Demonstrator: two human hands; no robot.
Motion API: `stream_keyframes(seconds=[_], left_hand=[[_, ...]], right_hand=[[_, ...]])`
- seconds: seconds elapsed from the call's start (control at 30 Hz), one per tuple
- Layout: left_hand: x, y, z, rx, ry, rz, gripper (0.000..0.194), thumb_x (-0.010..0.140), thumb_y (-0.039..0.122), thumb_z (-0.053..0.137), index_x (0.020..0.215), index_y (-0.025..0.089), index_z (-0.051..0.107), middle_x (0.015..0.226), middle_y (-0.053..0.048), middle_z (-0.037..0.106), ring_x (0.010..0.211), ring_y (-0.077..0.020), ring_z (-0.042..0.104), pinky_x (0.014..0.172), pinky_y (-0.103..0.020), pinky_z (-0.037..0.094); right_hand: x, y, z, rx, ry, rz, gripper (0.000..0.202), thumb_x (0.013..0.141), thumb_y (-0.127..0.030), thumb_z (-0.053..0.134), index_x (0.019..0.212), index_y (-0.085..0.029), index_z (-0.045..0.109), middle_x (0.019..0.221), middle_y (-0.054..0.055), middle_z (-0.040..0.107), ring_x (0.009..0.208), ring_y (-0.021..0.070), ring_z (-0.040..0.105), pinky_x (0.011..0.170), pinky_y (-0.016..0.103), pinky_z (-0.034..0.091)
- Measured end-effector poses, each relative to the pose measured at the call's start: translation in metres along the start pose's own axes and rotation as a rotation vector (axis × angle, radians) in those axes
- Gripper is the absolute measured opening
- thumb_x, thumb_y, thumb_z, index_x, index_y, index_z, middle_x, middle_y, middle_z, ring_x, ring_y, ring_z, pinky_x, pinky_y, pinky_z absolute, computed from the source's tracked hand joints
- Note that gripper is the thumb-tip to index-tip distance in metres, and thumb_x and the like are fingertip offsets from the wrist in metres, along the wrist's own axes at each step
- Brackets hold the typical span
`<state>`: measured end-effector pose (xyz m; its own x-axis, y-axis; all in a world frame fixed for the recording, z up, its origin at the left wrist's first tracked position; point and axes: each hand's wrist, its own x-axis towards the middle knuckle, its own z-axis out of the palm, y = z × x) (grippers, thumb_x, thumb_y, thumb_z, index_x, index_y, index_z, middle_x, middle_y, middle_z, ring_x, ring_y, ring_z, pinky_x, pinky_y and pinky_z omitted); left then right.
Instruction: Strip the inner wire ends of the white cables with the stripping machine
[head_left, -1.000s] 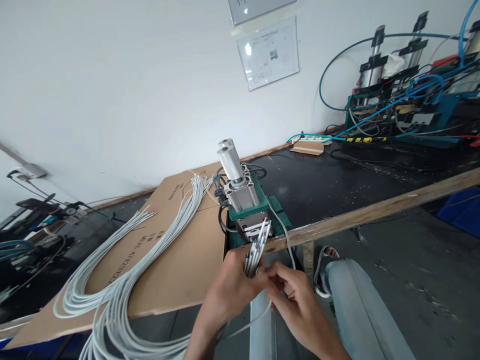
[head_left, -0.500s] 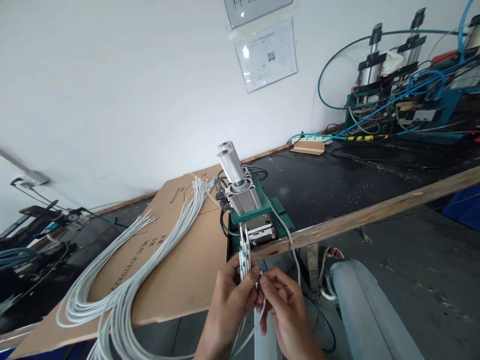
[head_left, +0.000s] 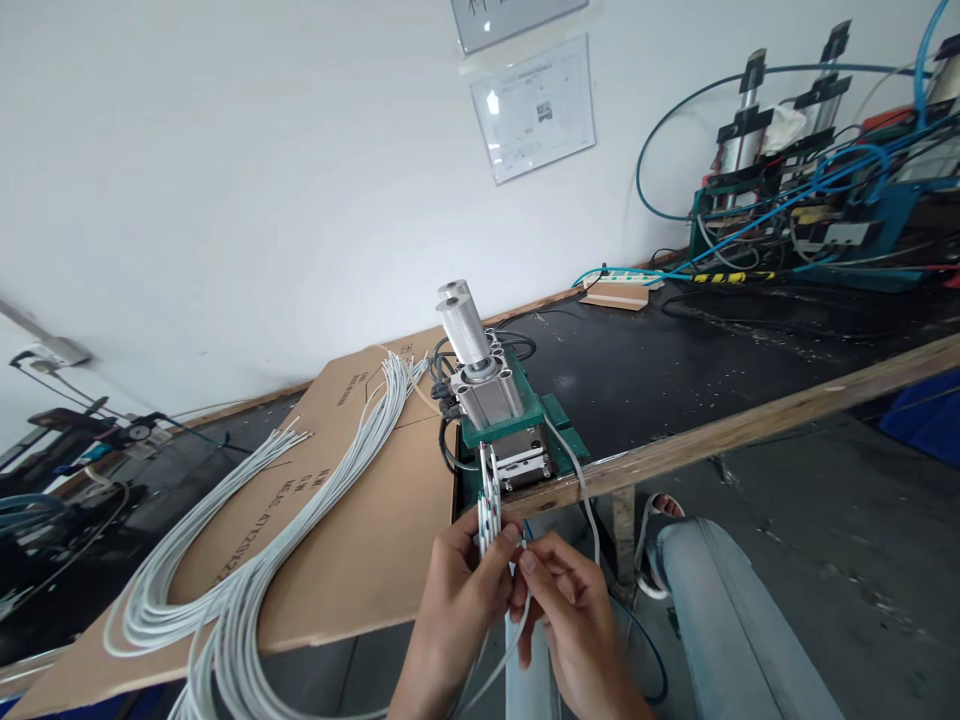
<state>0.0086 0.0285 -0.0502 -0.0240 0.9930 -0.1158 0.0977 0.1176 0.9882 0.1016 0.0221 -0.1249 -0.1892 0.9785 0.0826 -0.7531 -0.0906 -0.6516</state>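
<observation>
My left hand (head_left: 469, 590) is closed around a small bundle of white cables (head_left: 489, 500) whose ends point up toward the small press. My right hand (head_left: 566, 610), just beside it, pinches a single white cable (head_left: 517, 635) near its tip between thumb and index finger. The two hands nearly touch. Beyond them, at the table edge, stands the press with a silver cylinder (head_left: 465, 330) on a green plate (head_left: 510, 420). On the left, long bundles of white cables (head_left: 352, 460) curve over a flat cardboard sheet (head_left: 375, 560).
A wooden edge (head_left: 675, 435) borders the black tabletop (head_left: 615, 350). More machines with blue hoses (head_left: 855, 180) stand at the back right, and dark equipment (head_left: 67, 470) sits at the far left. A power strip (head_left: 622, 277) lies by the wall. My leg (head_left: 735, 600) is below the table.
The view has shifted very slightly. Both hands keep their grips, and the tip of the single cable shows a little more above the right fingertips.
</observation>
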Motion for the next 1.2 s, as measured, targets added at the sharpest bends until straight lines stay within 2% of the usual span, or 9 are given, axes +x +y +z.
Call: stream_keyframes(seconds=[0.23, 0.3, 0.37, 0.47, 0.63, 0.77, 1.0, 1.1, 1.2], left_hand=[[0.001, 0.010, 0.003, 0.112, -0.014, -0.013, 0.038, 0.083, 0.051, 0.071, 0.070, 0.018, 0.058, 0.044, 0.006, 0.049, 0.037, -0.0077, 0.039, 0.036, -0.018, 0.028], [0.002, 0.010, 0.001, 0.116, 0.002, 0.002, 0.037, 0.085, 0.049, 0.070, 0.071, 0.018, 0.057, 0.044, 0.009, 0.043, 0.038, -0.0060, 0.032, 0.037, -0.017, 0.027], [0.004, 0.011, -0.001, 0.099, 0.014, 0.011, 0.036, 0.087, 0.048, 0.070, 0.072, 0.018, 0.055, 0.045, 0.012, 0.035, 0.040, -0.0050, 0.024, 0.038, -0.017, 0.024], [0.006, 0.015, 0.000, 0.076, -0.006, 0.011, 0.035, 0.087, 0.049, 0.068, 0.076, 0.019, 0.055, 0.045, 0.013, 0.031, 0.041, -0.0056, 0.020, 0.038, -0.018, 0.022], [0.004, 0.032, 0.003, 0.283, 0.088, 0.127, 0.036, 0.090, 0.048, 0.063, 0.101, 0.014, 0.066, 0.049, 0.011, 0.034, 0.044, -0.0091, 0.027, 0.042, -0.021, 0.024], [-0.006, 0.045, -0.006, 0.483, 0.140, 0.244, 0.032, 0.089, 0.040, 0.064, 0.107, 0.014, 0.068, 0.064, 0.004, 0.051, 0.053, -0.0128, 0.042, 0.048, -0.023, 0.033], [-0.020, 0.046, -0.016, 0.569, -0.040, 0.290, 0.023, 0.101, 0.037, 0.049, 0.109, 0.018, 0.061, 0.064, 0.004, 0.058, 0.051, -0.0142, 0.052, 0.053, -0.024, 0.043], [-0.019, 0.045, -0.014, 0.551, 0.005, 0.296, 0.029, 0.098, 0.037, 0.053, 0.121, 0.019, 0.058, 0.078, -0.001, 0.066, 0.059, -0.0162, 0.057, 0.058, -0.026, 0.047], [-0.017, 0.044, -0.015, 0.572, 0.073, 0.273, 0.026, 0.091, 0.035, 0.062, 0.111, 0.018, 0.062, 0.076, -0.001, 0.063, 0.070, -0.0201, 0.058, 0.065, -0.029, 0.049]], right_hand=[[-0.002, 0.001, -0.014, -0.243, -0.062, -0.072, 0.032, 0.099, -0.047, 0.060, 0.092, -0.017, 0.068, 0.066, 0.000, 0.061, 0.054, 0.0137, 0.060, 0.043, 0.020, 0.054], [-0.006, -0.004, -0.024, -0.458, -0.083, -0.262, 0.024, 0.104, -0.037, 0.053, 0.112, -0.018, 0.065, 0.075, 0.003, 0.067, 0.060, 0.0151, 0.066, 0.055, 0.024, 0.059], [-0.008, -0.011, -0.035, -0.763, -0.144, -0.593, 0.023, 0.104, -0.022, 0.048, 0.124, -0.021, 0.060, 0.088, 0.006, 0.073, 0.071, 0.0159, 0.072, 0.068, 0.026, 0.061], [-0.006, -0.024, -0.042, -1.194, -0.322, -0.999, 0.029, 0.102, -0.009, 0.046, 0.121, -0.020, 0.065, 0.100, 0.008, 0.075, 0.091, 0.0179, 0.074, 0.080, 0.028, 0.059], [0.012, -0.037, -0.032, -1.333, -0.339, -1.254, 0.022, 0.100, -0.005, 0.051, 0.107, -0.010, 0.070, 0.088, 0.012, 0.075, 0.086, 0.0205, 0.075, 0.076, 0.029, 0.061], [0.025, -0.034, -0.030, -1.331, -0.347, -1.341, 0.024, 0.098, -0.004, 0.048, 0.106, -0.007, 0.071, 0.089, 0.015, 0.075, 0.087, 0.0236, 0.075, 0.076, 0.032, 0.064], [0.025, -0.027, -0.035, -1.365, -0.318, -1.339, 0.029, 0.103, -0.007, 0.043, 0.111, -0.010, 0.070, 0.097, 0.016, 0.076, 0.100, 0.0234, 0.075, 0.081, 0.031, 0.065], [0.024, -0.029, -0.033, -1.366, -0.330, -1.318, 0.029, 0.102, -0.005, 0.042, 0.112, -0.010, 0.069, 0.099, 0.016, 0.076, 0.104, 0.0220, 0.074, 0.085, 0.030, 0.064], [0.024, -0.031, -0.032, -1.370, -0.335, -1.334, 0.027, 0.099, -0.003, 0.046, 0.112, -0.008, 0.069, 0.095, 0.016, 0.076, 0.100, 0.0223, 0.074, 0.084, 0.030, 0.064]])
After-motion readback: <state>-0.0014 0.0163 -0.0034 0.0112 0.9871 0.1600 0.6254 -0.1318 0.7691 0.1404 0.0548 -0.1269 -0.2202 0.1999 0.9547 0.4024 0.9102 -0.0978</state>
